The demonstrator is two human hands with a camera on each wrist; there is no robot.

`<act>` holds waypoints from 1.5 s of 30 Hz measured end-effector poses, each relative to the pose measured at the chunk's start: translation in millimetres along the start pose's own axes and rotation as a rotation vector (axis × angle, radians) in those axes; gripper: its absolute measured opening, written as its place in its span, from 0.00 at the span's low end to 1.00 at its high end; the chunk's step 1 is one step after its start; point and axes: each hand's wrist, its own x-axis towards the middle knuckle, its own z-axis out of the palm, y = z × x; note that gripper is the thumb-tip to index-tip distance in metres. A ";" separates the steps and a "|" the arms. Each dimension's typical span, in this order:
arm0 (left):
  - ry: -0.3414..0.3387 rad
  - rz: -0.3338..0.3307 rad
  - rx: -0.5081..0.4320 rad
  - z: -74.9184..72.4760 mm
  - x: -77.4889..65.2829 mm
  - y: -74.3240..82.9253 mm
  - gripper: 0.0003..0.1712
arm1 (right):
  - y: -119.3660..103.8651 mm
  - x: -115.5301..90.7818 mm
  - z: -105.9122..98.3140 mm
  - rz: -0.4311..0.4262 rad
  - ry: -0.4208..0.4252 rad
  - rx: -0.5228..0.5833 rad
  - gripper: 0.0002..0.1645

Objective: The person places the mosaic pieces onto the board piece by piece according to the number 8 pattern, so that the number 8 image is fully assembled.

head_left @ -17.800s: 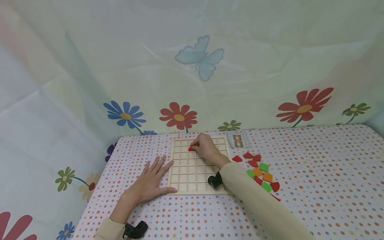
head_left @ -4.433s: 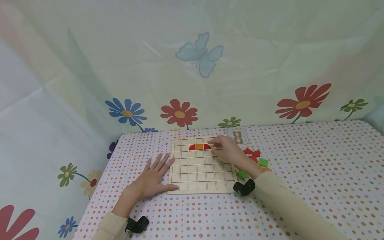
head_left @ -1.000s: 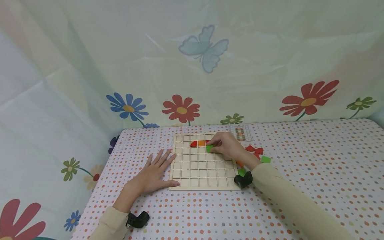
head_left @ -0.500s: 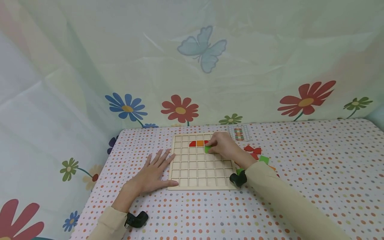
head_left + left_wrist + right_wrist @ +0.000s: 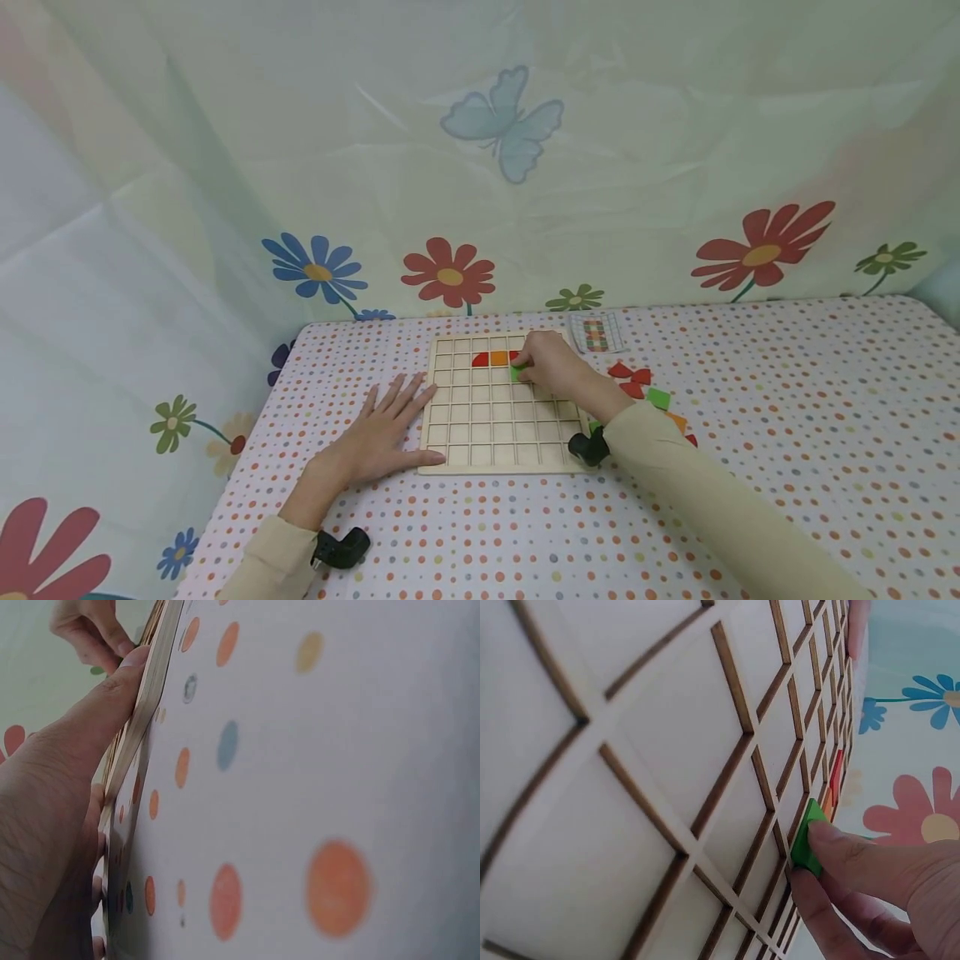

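Observation:
A wooden grid board [image 5: 480, 433] lies on the dotted tabletop. Spread flat at its left edge, my left hand [image 5: 378, 437] has its fingertips along the frame and its thumb [image 5: 112, 697] over the near corner. My right hand [image 5: 551, 362] pinches a green square tile [image 5: 808, 836] between thumb and fingers, right at a cell in the third row from the far side. In the row just beyond sit a red quarter-circle tile [image 5: 481, 360], an orange square tile [image 5: 499, 358] and another red tile [image 5: 513, 356], the last partly hidden by my fingers.
Right of the board lie several loose tiles, among them red quarter-circles [image 5: 619, 370], a green square [image 5: 658, 398] and an orange one [image 5: 677, 422]; my right forearm hides some. A printed pattern card [image 5: 596, 333] lies by the far right corner. A flowered curtain [image 5: 637, 208] hangs behind.
Since the oldest frame, an orange and a second red tile have joined the first red one. The green tile, over the board one second ago, has shifted slightly left. My left hand stays put.

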 end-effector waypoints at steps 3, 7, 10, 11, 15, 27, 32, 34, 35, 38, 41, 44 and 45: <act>-0.004 -0.006 0.003 0.6 -0.3 -1.0 0.60 | -0.6 0.6 1.4 0.001 -0.002 0.022 0.12; -0.007 -0.014 0.005 0.3 -2.0 -1.4 0.60 | 0.5 0.8 3.7 0.001 0.006 0.046 0.12; -0.006 -0.016 0.005 0.7 -2.9 -1.8 0.61 | 1.8 0.4 5.1 -0.013 0.023 0.032 0.10; -0.007 -0.018 0.005 1.0 -3.2 -2.0 0.61 | 2.2 0.1 5.5 -0.021 0.029 0.026 0.09; -0.012 -0.023 0.004 2.3 -3.7 -2.2 0.61 | 5.0 -0.9 7.3 -0.063 0.052 0.009 0.05; -0.009 -0.022 0.012 3.7 -0.6 -1.1 0.61 | 16.3 -36.8 -9.5 -0.136 0.117 0.112 0.12; 0.001 -0.024 0.021 3.3 0.2 -0.6 0.61 | 13.4 -70.4 -26.3 -0.174 0.094 0.056 0.08; 0.001 -0.023 0.019 3.2 0.7 -0.9 0.61 | 14.1 -86.0 -31.9 -0.186 0.077 0.027 0.08; 0.001 -0.020 0.018 2.9 1.0 -0.9 0.61 | 15.0 -93.8 -34.5 -0.186 0.073 0.017 0.08; -0.005 -0.014 0.020 1.8 2.4 1.1 0.61 | 22.7 -115.3 -40.7 -0.205 0.096 -0.018 0.10; -0.002 -0.014 0.019 1.1 3.1 2.7 0.61 | 32.2 -128.5 -41.3 -0.212 0.107 -0.038 0.12; -0.009 -0.024 0.024 1.1 1.8 3.4 0.61 | 40.2 -134.8 -35.6 -0.211 0.085 -0.055 0.14; -0.010 -0.025 0.024 1.4 1.4 3.4 0.61 | 42.4 -136.3 -33.2 -0.210 0.077 -0.057 0.14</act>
